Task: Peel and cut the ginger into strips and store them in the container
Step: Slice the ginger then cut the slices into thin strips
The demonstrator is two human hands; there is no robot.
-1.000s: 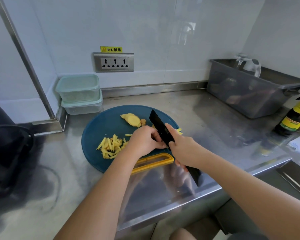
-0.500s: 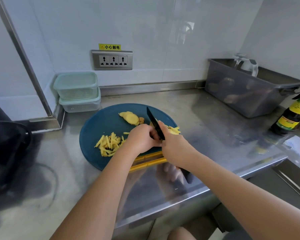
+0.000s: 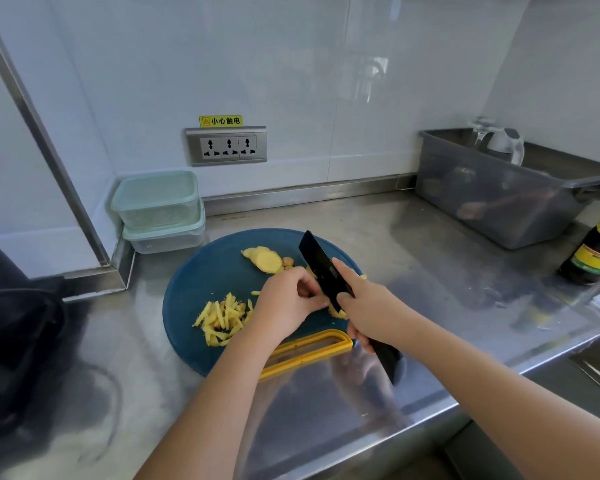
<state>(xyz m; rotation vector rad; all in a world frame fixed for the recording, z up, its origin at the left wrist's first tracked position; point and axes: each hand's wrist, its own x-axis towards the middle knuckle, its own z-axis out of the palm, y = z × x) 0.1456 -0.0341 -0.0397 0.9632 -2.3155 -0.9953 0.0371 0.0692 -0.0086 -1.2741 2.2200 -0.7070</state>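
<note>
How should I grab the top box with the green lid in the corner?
Take the top container by its side walls just under the lid rim, coming from the front. The wall stands close behind, and it sits on the lower container, so it should lift straight up.
</note>
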